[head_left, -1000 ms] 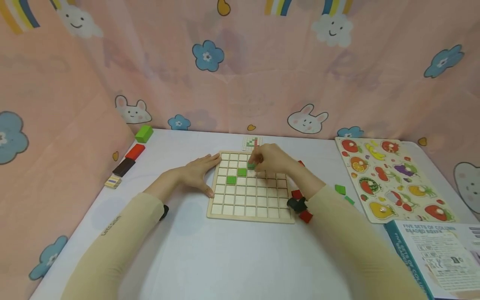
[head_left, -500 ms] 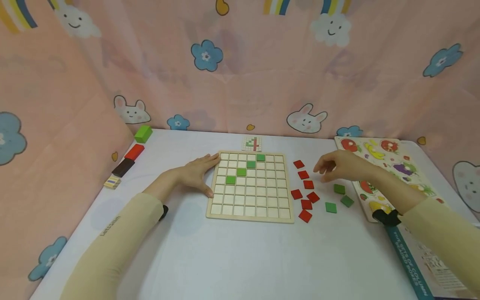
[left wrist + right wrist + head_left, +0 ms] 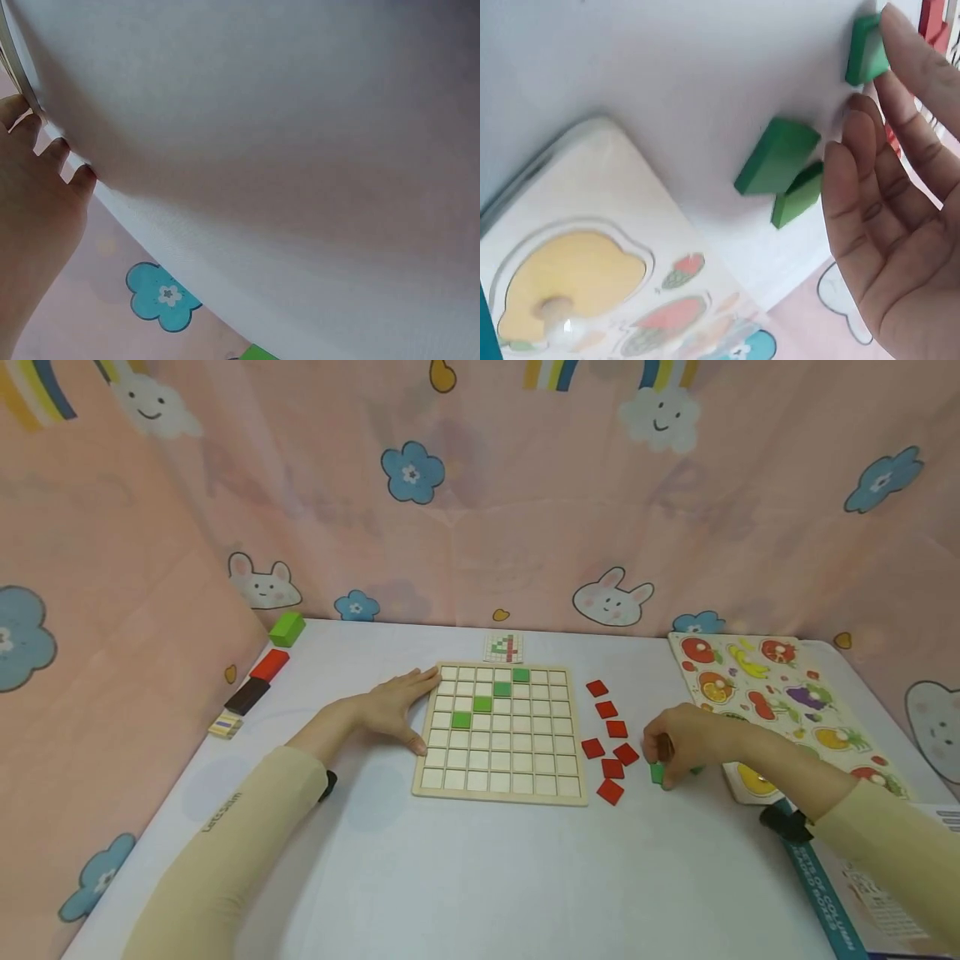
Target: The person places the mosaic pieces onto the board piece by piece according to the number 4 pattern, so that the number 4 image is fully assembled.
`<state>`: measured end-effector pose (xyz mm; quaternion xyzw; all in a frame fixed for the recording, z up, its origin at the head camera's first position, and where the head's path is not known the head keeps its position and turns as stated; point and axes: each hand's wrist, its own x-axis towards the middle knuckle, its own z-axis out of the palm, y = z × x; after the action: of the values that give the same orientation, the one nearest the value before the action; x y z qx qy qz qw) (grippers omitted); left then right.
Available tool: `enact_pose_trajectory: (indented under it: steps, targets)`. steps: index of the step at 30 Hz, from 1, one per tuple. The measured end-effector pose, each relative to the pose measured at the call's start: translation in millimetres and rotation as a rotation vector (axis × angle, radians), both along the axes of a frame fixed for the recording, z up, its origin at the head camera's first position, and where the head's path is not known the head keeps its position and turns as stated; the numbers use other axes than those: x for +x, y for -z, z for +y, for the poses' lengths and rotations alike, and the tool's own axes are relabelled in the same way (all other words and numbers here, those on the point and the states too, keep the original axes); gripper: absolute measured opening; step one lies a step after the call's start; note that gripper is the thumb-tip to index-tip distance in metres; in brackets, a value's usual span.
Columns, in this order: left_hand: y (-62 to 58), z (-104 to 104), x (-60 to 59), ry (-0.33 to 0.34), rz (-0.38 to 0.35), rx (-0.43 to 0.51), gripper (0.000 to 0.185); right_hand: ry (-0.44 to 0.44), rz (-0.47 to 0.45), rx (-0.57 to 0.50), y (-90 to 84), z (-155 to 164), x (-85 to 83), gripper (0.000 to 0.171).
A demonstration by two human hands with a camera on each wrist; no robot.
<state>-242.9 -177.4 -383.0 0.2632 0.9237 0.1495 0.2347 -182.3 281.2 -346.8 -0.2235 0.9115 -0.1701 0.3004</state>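
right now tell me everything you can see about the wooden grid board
The square pale wooden grid board lies flat on the white table, its face cut into rows of small square cells. Four flat green square tiles sit in cells, stepping diagonally from lower left to upper right; the other cells look bare. The left hand rests open against its left edge. Red square tiles lie just off its right side, apart from it.

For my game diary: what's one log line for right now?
left hand: rests on wooden grid board | right hand: fingers touch small green square tile
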Motion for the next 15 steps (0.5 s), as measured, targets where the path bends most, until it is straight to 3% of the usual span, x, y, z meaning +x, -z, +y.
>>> enact_pose_trajectory:
  steps: [8,15]
  targets:
    - [0.3,1.9,0.2,-0.002,0.003,0.0,0.128,-0.018,0.026,0.001,-1.9,-3.5,-0.9,0.027]
    - [-0.6,1.4,0.5,-0.008,-0.003,-0.001,0.128,0.069,0.117,-0.108,2.6,-20.3,-18.7,0.014]
